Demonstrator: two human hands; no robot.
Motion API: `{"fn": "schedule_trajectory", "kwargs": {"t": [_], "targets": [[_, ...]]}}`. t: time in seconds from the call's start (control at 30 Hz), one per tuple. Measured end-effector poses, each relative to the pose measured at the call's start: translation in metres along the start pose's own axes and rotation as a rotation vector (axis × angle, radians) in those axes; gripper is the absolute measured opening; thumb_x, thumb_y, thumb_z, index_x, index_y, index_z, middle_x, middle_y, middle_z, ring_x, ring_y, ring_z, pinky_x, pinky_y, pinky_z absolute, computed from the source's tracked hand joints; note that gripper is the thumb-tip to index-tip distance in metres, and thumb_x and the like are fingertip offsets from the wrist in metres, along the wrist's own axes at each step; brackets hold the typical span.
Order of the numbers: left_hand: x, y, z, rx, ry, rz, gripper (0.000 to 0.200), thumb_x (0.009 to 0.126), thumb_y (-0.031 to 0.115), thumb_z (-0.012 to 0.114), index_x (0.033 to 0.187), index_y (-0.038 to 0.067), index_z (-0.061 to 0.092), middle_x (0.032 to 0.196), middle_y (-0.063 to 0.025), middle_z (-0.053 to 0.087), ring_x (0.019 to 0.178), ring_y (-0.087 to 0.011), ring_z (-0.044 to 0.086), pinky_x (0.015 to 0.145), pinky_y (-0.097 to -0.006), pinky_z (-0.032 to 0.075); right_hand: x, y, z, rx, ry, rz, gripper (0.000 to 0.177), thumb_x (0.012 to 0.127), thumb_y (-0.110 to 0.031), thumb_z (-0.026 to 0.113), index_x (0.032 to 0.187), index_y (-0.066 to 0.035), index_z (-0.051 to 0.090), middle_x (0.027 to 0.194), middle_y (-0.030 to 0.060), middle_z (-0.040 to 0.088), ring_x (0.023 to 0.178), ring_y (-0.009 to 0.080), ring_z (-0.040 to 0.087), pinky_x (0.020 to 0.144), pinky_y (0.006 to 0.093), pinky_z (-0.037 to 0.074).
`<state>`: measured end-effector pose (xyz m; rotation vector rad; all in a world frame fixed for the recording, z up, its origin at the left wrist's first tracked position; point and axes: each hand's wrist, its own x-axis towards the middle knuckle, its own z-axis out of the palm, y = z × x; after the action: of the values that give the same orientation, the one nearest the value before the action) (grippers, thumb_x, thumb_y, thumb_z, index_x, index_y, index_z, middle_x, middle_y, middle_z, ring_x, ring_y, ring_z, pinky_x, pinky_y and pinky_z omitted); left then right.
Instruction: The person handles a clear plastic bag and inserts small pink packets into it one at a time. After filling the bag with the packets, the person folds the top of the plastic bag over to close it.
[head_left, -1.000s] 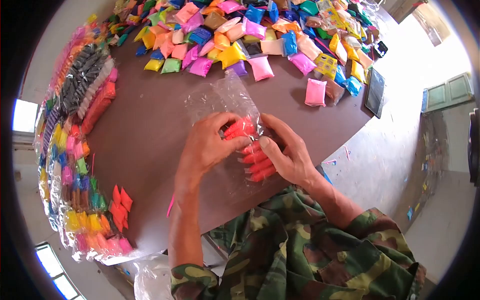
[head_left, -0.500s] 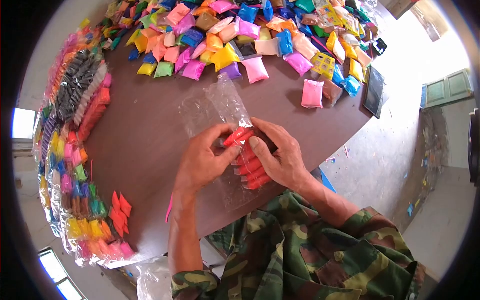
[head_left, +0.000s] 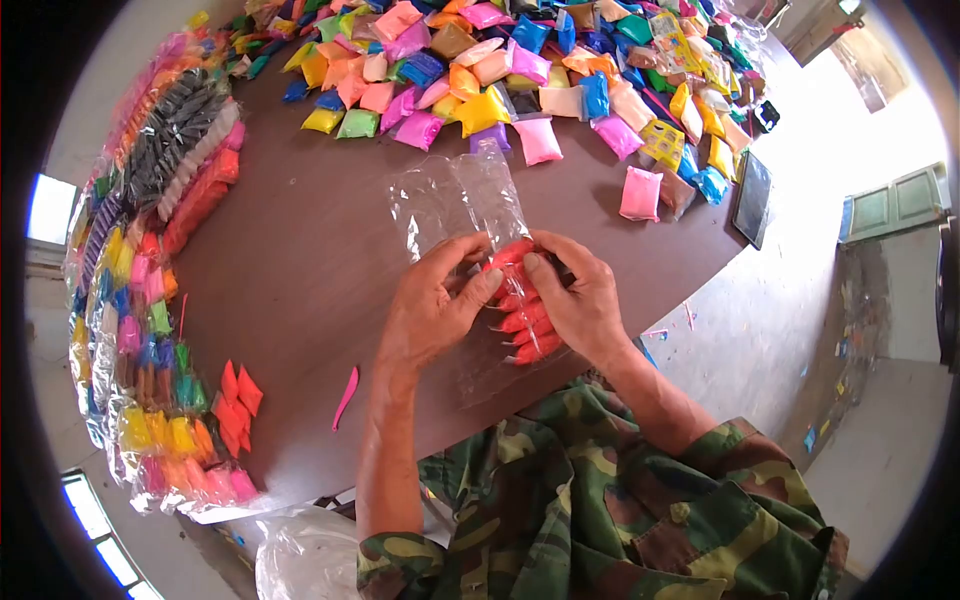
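A row of red soft packets (head_left: 527, 320) lies stacked inside a clear plastic bag (head_left: 492, 195) on the brown table, close to my body. My left hand (head_left: 435, 300) pinches the bag's left side near the top packet, thumb and fingers bent. On the other side my right hand (head_left: 582, 300) grips the bag and packets, its thumb pressed on the upper red packet. The bag's upper part stretches away from me, flat and crinkled. Parts of the packets are hidden under my right fingers.
Many colourful packets (head_left: 483, 113) are heaped along the far side. Bagged rows of packets (head_left: 170, 150) line the left edge, with several loose red packets (head_left: 237, 410) beside them. A pink plastic knife-like tool (head_left: 345, 398) lies near my left forearm. A dark phone (head_left: 752, 200) rests at the right edge.
The view has shifted slightly. The upper red packet now lies more in line with the others in the bag. My left forearm has moved right, uncovering the pink tool.
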<state>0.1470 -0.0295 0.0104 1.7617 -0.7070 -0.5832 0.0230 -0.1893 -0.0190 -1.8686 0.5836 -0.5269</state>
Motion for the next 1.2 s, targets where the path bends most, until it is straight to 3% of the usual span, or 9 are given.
{"fn": "schedule_trajectory", "kwargs": {"t": [0.13, 0.37, 0.47, 0.57, 0.67, 0.77, 0.97, 1.07, 1.2], "targets": [[0.002, -0.002, 0.003, 0.155, -0.042, 0.023, 0.034, 0.102, 0.018, 0.075, 0.13, -0.002, 0.073, 0.125, -0.0118, 0.078, 0.108, -0.0163, 0.073, 0.093, -0.0326, 0.058, -0.002, -0.005, 0.002, -0.065, 0.051, -0.082, 0.033, 0.101, -0.018, 0.075, 0.131, -0.004, 0.075, 0.118, 0.017, 0.079, 0.109, 0.0277, 0.075, 0.096, 0.0369, 0.057], [-0.024, -0.005, -0.01, 0.203, 0.255, 0.289, 0.035, 0.103, 0.022, 0.074, 0.131, 0.0, 0.072, 0.123, -0.0205, 0.076, 0.105, -0.029, 0.076, 0.085, -0.0361, 0.063, 0.001, 0.004, 0.004, 0.044, -0.06, 0.032, 0.038, 0.107, -0.019, 0.071, 0.138, 0.003, 0.07, 0.117, 0.0111, 0.079, 0.109, 0.0154, 0.07, 0.098, 0.0325, 0.055], [-0.071, 0.005, -0.056, 0.312, 0.491, 0.103, 0.04, 0.101, 0.026, 0.078, 0.133, 0.003, 0.072, 0.123, -0.0211, 0.076, 0.103, -0.0303, 0.077, 0.079, -0.0364, 0.064, 0.002, 0.002, 0.0, 0.011, -0.057, -0.016, 0.039, 0.107, -0.02, 0.071, 0.139, 0.003, 0.07, 0.116, 0.0094, 0.078, 0.107, 0.0138, 0.068, 0.097, 0.0321, 0.055], [-0.124, -0.034, -0.148, 1.019, 0.764, -0.06, 0.039, 0.097, 0.027, 0.081, 0.128, 0.004, 0.073, 0.12, -0.0199, 0.076, 0.099, -0.0321, 0.076, 0.079, -0.0417, 0.061, 0.002, 0.006, -0.001, -0.041, -0.047, -0.047, 0.039, 0.107, -0.02, 0.071, 0.139, 0.003, 0.07, 0.116, 0.0099, 0.077, 0.105, 0.0138, 0.068, 0.097, 0.0319, 0.054], [-0.179, -0.047, -0.219, 1.353, 0.819, -0.23, 0.039, 0.1, 0.035, 0.075, 0.126, 0.005, 0.075, 0.118, -0.0198, 0.078, 0.096, -0.0397, 0.075, 0.083, -0.047, 0.059, 0.001, 0.008, -0.003, -0.039, -0.05, -0.042, 0.039, 0.107, -0.021, 0.071, 0.139, 0.002, 0.07, 0.117, 0.0108, 0.077, 0.106, 0.0144, 0.068, 0.098, 0.0322, 0.054], [-0.197, -0.049, -0.23, 1.237, 0.695, -0.575, 0.041, 0.1, 0.038, 0.073, 0.122, 0.004, 0.076, 0.109, -0.0194, 0.079, 0.093, -0.0417, 0.075, 0.084, -0.047, 0.059, 0.001, 0.009, -0.001, -0.034, -0.039, -0.051, 0.039, 0.107, -0.021, 0.072, 0.139, 0.001, 0.07, 0.117, 0.0115, 0.077, 0.107, 0.0154, 0.069, 0.098, 0.0327, 0.054], [-0.213, -0.078, -0.234, 0.891, 0.949, -0.37, 0.031, 0.098, 0.029, 0.075, 0.116, 0.003, 0.077, 0.102, -0.018, 0.079, 0.09, -0.0353, 0.076, 0.082, -0.0443, 0.059, 0.001, 0.013, -0.001, -0.051, -0.017, -0.083, 0.039, 0.106, -0.022, 0.072, 0.138, 0.001, 0.071, 0.117, 0.0129, 0.077, 0.108, 0.0172, 0.07, 0.1, 0.0339, 0.054], [-0.217, -0.071, -0.219, 1.0, 0.959, -0.213, 0.027, 0.095, 0.023, 0.077, 0.114, 0.003, 0.077, 0.101, -0.0171, 0.077, 0.089, -0.0328, 0.074, 0.079, -0.0426, 0.058, 0.001, 0.013, -0.001, -0.049, -0.018, -0.079, 0.039, 0.106, -0.022, 0.072, 0.137, 0.001, 0.071, 0.118, 0.0127, 0.077, 0.108, 0.0175, 0.07, 0.1, 0.034, 0.054], [-0.213, -0.049, -0.173, 1.077, 0.949, -0.304, 0.023, 0.096, 0.023, 0.078, 0.11, 0.006, 0.075, 0.098, -0.0143, 0.071, 0.083, -0.0332, 0.071, 0.077, -0.0455, 0.058, 0.0, 0.006, -0.001, -0.04, -0.035, -0.048, 0.039, 0.106, -0.022, 0.072, 0.137, 0.0, 0.071, 0.118, 0.0118, 0.078, 0.108, 0.0168, 0.07, 0.1, 0.0334, 0.054]]}}
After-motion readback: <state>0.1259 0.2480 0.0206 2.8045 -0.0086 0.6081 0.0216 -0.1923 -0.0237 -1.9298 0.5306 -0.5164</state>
